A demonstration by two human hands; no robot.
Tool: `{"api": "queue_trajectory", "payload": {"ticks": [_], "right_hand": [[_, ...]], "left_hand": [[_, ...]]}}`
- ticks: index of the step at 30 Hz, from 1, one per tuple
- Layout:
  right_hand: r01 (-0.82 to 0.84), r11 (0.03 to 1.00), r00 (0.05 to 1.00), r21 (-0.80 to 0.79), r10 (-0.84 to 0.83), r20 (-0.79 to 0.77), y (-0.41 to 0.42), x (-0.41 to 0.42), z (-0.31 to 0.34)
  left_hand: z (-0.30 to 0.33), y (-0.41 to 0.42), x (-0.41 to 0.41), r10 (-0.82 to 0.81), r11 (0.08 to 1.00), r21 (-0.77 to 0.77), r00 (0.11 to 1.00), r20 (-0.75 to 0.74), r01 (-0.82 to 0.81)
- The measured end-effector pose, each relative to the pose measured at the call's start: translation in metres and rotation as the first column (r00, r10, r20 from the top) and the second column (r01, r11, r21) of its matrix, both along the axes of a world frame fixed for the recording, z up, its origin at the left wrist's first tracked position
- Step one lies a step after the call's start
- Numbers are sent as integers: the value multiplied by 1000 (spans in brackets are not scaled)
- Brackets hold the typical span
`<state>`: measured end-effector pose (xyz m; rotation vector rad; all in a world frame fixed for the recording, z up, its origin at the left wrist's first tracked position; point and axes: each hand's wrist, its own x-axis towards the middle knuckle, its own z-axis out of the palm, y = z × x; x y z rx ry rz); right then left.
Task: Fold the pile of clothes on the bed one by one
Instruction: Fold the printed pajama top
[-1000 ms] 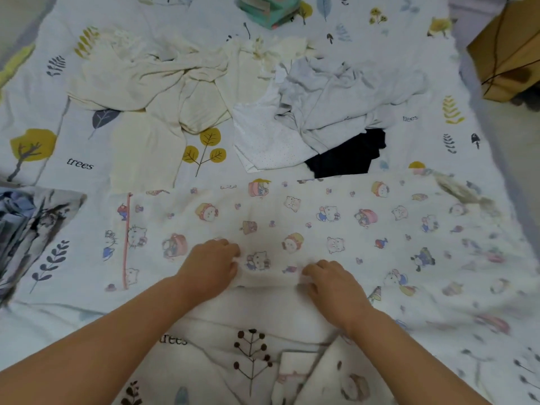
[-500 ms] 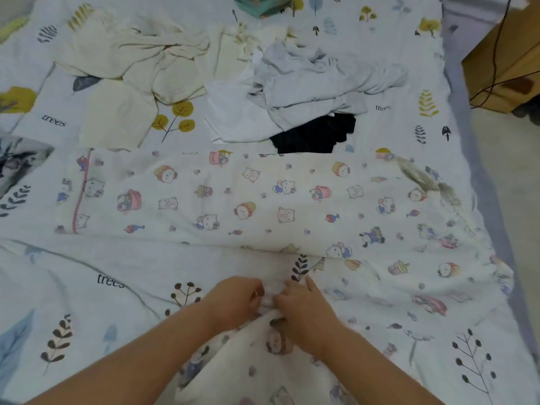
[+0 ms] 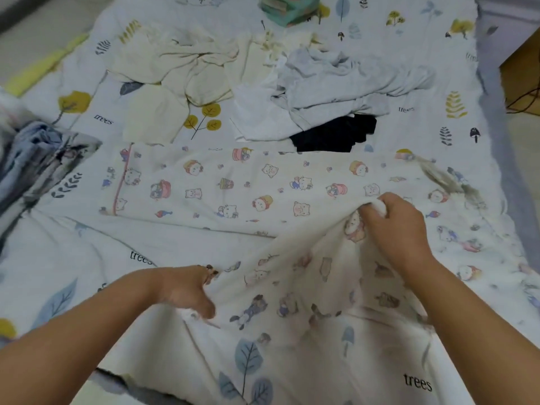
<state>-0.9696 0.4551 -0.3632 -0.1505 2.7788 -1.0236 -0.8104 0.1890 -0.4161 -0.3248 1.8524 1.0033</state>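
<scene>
Fingers of both hands bunched on the cartoon-print cloth [image 3: 222, 194], cream clothes [image 3: 187, 68], grey garment [image 3: 344, 77] and black garment [image 3: 333, 135] beyond.

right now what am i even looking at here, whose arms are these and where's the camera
The camera sits on a person's head, looking down at their own bare arms; there is no machine. They kneel or stand over a bed sheet printed with trees. The right hand pinches a bunched bit of a cartoon-print cloth spread across the bed. The left hand grips its near edge. Farther back lie unfolded clothes: cream garments, a grey pile and something black.
</scene>
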Motion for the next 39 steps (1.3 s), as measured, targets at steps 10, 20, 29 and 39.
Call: {"api": "queue_trajectory", "payload": {"ticks": [10, 20, 29, 39], "right_hand": [[-119, 989, 982, 85, 105, 154, -35, 13, -29], [-442, 733, 816, 518, 568, -106, -79, 97, -99], [-590, 671, 764, 449, 644, 43, -110, 150, -118], [-678, 719, 733, 152, 678, 58, -169, 182, -93]], "left_hand": [[50, -123, 14, 718, 695, 167, 686, -120, -699], [-51, -87, 35, 752, 493, -264, 559, -349, -829], [-37, -112, 49, 534, 498, -268, 535, -655, -825], [-41, -170, 79, 81, 364, -808, 880, -469, -464]]}}
